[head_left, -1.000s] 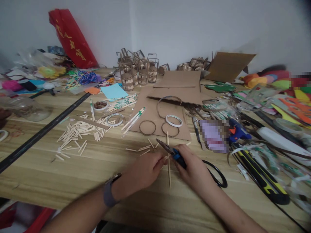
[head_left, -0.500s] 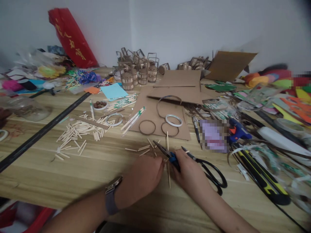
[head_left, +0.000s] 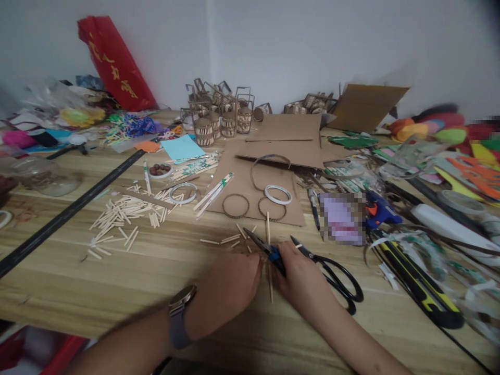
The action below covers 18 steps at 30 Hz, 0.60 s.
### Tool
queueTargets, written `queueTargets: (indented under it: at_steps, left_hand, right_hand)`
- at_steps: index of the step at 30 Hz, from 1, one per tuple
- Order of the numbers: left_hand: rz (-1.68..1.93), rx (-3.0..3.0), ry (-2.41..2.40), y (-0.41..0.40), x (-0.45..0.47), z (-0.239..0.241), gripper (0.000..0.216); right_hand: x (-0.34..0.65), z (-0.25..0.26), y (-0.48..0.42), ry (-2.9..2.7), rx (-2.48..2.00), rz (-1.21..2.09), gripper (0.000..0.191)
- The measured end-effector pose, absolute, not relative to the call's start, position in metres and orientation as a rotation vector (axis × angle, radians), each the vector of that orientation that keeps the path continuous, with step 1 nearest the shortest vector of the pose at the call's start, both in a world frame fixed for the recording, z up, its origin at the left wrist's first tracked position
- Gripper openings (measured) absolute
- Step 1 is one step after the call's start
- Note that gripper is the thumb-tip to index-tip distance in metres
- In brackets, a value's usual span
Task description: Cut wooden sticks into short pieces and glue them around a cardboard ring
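Note:
My right hand (head_left: 299, 276) is closed round blue-handled pliers (head_left: 269, 250), whose jaws point up and left over the wooden table (head_left: 117, 281). My left hand (head_left: 230, 286), with a watch on the wrist, is closed and pinches a long thin wooden stick (head_left: 269, 260) right at the pliers' jaws. The stick lies nearly upright in the picture between both hands. Short cut stick pieces (head_left: 230, 239) lie just beyond my fingers. Black scissors (head_left: 336, 273) rest on the table beside my right hand.
A heap of cut sticks (head_left: 125, 216) lies to the left, a black ruler (head_left: 70, 213) runs diagonally. Cardboard sheets (head_left: 273, 172) with rings and tape rolls sit ahead, small woven baskets (head_left: 222, 120) behind. A yellow utility knife (head_left: 417, 286) and craft clutter fill the right.
Both hands have drawn a little nearer to me with the pliers and stick. The scissors' blades, hidden behind my right hand a second ago, now show.

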<state>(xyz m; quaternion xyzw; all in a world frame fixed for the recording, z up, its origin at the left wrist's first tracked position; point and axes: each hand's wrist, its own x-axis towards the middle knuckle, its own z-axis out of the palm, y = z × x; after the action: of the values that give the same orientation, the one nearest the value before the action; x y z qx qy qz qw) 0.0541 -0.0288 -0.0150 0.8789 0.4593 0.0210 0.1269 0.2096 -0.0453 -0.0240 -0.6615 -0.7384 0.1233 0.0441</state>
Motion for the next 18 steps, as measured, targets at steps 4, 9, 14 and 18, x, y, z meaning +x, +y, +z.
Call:
queueTargets:
  at_steps: [4,9,14,18]
  left_hand:
    - [0.056,2.598,1.329,-0.029,0.0546,-0.015,0.031]
    - [0.077,2.631,1.33,-0.0294,0.0549,-0.017,0.031]
    - [0.047,2.63,1.319,-0.0305,0.0553,-0.0128,0.031]
    - [-0.035,2.604,1.342,-0.0328,0.059,-0.01,0.032]
  right_hand:
    - [0.2083,-0.0221,-0.0456,-2.257,-2.054,0.389,0.011]
    - [0.2084,-0.0227,-0.0449,-2.249,-2.049,0.399,0.012]
    - [0.2074,-0.0244,-0.0448,-2.272,-2.064,0.373,0.009]
    - [0.2044,-0.0273,-0.0447,-2.276,-2.075,0.319,0.01]
